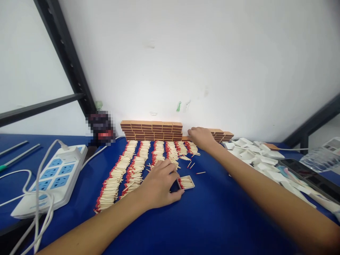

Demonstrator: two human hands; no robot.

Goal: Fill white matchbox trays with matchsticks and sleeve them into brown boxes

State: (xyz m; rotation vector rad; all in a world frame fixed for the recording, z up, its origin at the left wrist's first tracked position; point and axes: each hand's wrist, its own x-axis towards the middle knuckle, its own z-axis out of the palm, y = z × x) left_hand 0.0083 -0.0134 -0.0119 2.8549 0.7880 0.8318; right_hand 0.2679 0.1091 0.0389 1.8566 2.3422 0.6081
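Behind the smooth blue tabletop (212, 219), a white wall (172, 63) is rising. Along the tabletop's far edge, a brick-like stack of small orange-and-brown cardboard boxes (152, 131) is standing, with a lower stack of the same boxes (221, 136) sitting to its right. Slanting rows of red-tipped pale wooden matches (114, 177) are running from the stack toward the near left corner. Near the tabletop's middle, a small white rectangular tray (190, 188) filled with matches is lying just right of these rows.

From the near left corner, the left forearm is stretching inward; the left hand (161, 184) is arching palm down, its thumb and forefinger pinching the tray's left end. From the near right corner, the right arm is extending almost straight to the far edge, where the right hand (202, 137) is bending over the gap between the stacks; its fingertips are hiding, so whether they are gripping anything I cannot tell.
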